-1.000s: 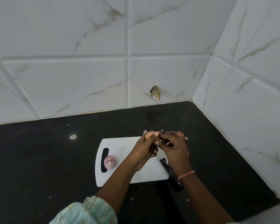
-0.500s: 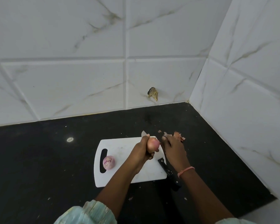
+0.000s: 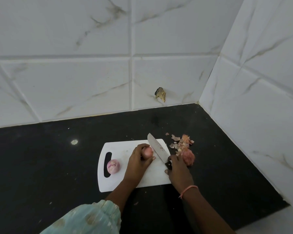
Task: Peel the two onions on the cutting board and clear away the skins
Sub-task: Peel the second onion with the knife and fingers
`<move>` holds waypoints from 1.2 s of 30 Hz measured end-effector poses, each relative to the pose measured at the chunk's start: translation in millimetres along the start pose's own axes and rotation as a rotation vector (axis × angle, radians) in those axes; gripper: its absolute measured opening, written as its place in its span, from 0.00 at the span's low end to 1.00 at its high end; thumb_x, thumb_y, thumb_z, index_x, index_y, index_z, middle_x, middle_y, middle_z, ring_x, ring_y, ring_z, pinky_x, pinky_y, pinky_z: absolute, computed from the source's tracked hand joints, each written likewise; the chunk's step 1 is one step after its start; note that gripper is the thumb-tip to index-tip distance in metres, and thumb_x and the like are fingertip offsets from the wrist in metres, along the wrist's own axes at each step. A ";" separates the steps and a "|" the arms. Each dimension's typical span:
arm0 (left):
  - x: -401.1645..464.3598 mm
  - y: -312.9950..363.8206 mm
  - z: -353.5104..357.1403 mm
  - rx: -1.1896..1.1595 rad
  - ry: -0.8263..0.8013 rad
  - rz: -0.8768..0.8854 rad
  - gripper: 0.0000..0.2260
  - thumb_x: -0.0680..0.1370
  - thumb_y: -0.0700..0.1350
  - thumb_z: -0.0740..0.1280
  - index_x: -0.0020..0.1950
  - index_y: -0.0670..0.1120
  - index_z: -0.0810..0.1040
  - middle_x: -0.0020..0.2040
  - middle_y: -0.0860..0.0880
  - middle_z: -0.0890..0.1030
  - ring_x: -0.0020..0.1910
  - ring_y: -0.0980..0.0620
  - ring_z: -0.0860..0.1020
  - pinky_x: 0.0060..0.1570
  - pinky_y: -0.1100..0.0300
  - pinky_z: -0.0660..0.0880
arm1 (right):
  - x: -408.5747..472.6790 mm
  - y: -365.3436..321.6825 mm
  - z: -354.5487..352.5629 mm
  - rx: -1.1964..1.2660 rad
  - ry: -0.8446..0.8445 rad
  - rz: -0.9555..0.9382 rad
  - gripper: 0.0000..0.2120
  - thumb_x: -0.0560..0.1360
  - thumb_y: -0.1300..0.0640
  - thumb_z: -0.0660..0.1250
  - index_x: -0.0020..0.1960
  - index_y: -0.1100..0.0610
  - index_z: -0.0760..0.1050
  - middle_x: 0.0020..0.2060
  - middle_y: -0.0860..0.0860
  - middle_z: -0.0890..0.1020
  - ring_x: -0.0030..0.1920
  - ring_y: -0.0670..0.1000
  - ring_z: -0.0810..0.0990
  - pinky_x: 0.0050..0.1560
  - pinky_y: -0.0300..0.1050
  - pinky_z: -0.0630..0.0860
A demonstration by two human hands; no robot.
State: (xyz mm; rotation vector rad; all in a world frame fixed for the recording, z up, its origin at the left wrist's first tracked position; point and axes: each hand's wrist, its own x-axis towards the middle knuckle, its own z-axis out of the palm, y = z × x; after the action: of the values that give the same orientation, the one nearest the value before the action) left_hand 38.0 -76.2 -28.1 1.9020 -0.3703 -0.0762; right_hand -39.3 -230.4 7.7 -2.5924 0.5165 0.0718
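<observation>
The left hand (image 3: pixel 139 159) grips the onion (image 3: pixel 147 152) mid-board (image 3: pixel 122 181), just left of the knife (image 3: pixel 157 148), its handle clasped by the right hand (image 3: pixel 178 171), blade slanting toward the board's far edge.

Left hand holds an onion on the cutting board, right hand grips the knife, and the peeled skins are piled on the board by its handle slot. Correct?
Not quite: the head view shows the skins piled on the black counter beyond the board's right corner.

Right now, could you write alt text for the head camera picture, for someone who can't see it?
A person's left hand holds a partly peeled onion on a white cutting board while the right hand grips a knife beside it. A peeled onion sits near the board's handle slot, and loose skins lie on the black counter.
</observation>
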 end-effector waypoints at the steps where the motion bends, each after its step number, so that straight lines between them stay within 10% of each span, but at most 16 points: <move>1: -1.5 -1.3 0.0 -0.006 0.012 0.002 0.21 0.74 0.47 0.75 0.61 0.59 0.72 0.59 0.61 0.76 0.57 0.61 0.76 0.54 0.67 0.75 | 0.7 0.0 1.0 -0.002 0.018 -0.003 0.19 0.75 0.58 0.69 0.64 0.52 0.69 0.64 0.52 0.71 0.62 0.51 0.73 0.62 0.47 0.73; 9: -3.7 -3.4 1.8 -0.090 0.140 -0.070 0.24 0.69 0.46 0.80 0.58 0.58 0.72 0.55 0.60 0.79 0.53 0.61 0.78 0.50 0.67 0.76 | 8.3 1.6 0.8 -0.021 0.165 -0.031 0.13 0.79 0.61 0.59 0.63 0.56 0.73 0.56 0.53 0.78 0.57 0.52 0.75 0.57 0.46 0.74; 14: -4.0 -8.9 5.1 -0.029 0.096 -0.065 0.24 0.68 0.45 0.80 0.55 0.57 0.69 0.59 0.61 0.77 0.57 0.62 0.76 0.52 0.72 0.73 | -11.5 -16.9 -9.1 0.409 0.203 0.048 0.06 0.82 0.53 0.57 0.54 0.55 0.71 0.37 0.49 0.76 0.35 0.45 0.74 0.37 0.45 0.73; 21: -4.8 -10.3 2.5 0.060 0.007 -0.007 0.19 0.76 0.45 0.71 0.64 0.54 0.70 0.62 0.59 0.75 0.58 0.62 0.74 0.54 0.79 0.67 | -16.2 -33.1 2.6 0.509 -0.022 0.122 0.06 0.81 0.52 0.60 0.52 0.55 0.69 0.40 0.50 0.77 0.38 0.46 0.76 0.34 0.39 0.68; 36: 3.4 -20.0 -6.9 0.052 -0.070 0.008 0.21 0.79 0.48 0.70 0.71 0.48 0.71 0.66 0.55 0.75 0.61 0.59 0.74 0.55 0.79 0.67 | -16.8 -36.8 2.5 0.364 0.040 0.049 0.05 0.81 0.50 0.58 0.53 0.51 0.66 0.36 0.50 0.77 0.34 0.47 0.76 0.31 0.41 0.69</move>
State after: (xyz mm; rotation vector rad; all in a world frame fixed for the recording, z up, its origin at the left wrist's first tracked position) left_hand 47.2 -64.7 -43.7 1.9532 -0.4309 -0.1290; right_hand -41.0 -193.6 24.8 -2.2302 0.5517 -0.0531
